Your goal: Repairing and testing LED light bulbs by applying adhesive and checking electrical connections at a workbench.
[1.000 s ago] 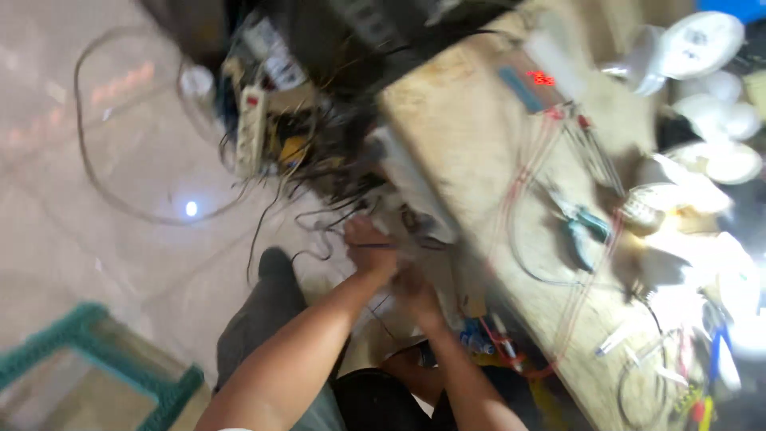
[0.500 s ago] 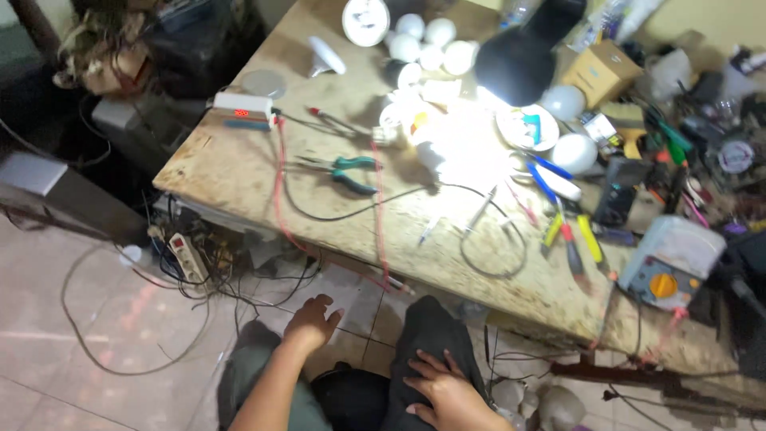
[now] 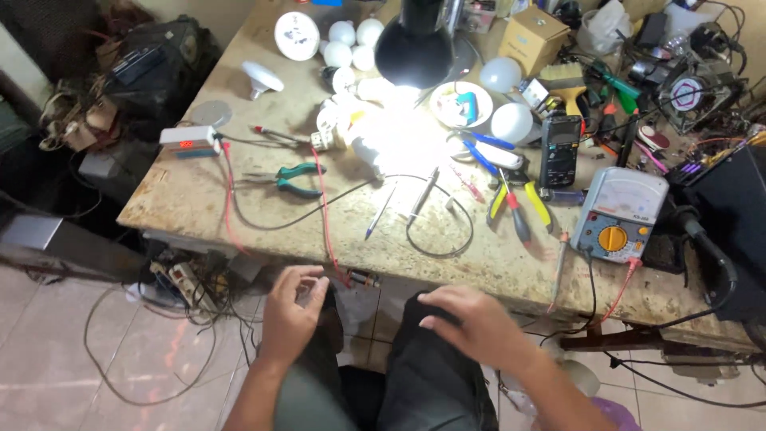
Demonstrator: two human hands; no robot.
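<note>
Left hand [image 3: 291,313] loosely curled, holding nothing, just below the table [image 3: 183,199] edge near the dangling red wire [image 3: 323,231]. Right hand [image 3: 471,323] flat and empty on the person's dark trouser knee [image 3: 423,375].

A tan cardboard box [image 3: 538,37] stands behind a black-screened multimeter [image 3: 560,150].

Pliers [image 3: 291,179] lie on workbench [image 3: 199,199], left of multimeter [image 3: 618,215].
</note>
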